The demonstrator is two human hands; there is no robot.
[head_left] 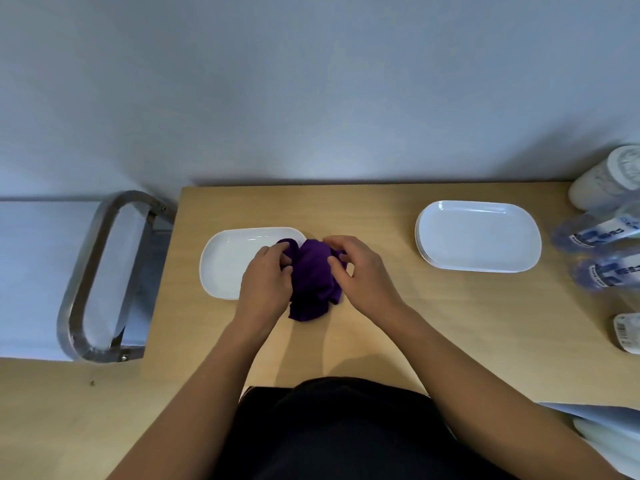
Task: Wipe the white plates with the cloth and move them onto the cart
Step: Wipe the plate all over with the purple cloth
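A purple cloth lies bunched on the wooden table, its left part over the right end of a single white oval plate. My left hand grips the cloth's left side above the plate. My right hand pinches the cloth's right side with curled fingers. A stack of white plates sits apart at the right. The cart with a metal handle stands left of the table, its pale top bare.
Several plastic water bottles lie at the table's right edge, with a white container behind them and a small labelled packet nearer. A grey wall rises behind the table. My dark-clothed torso is at the front edge.
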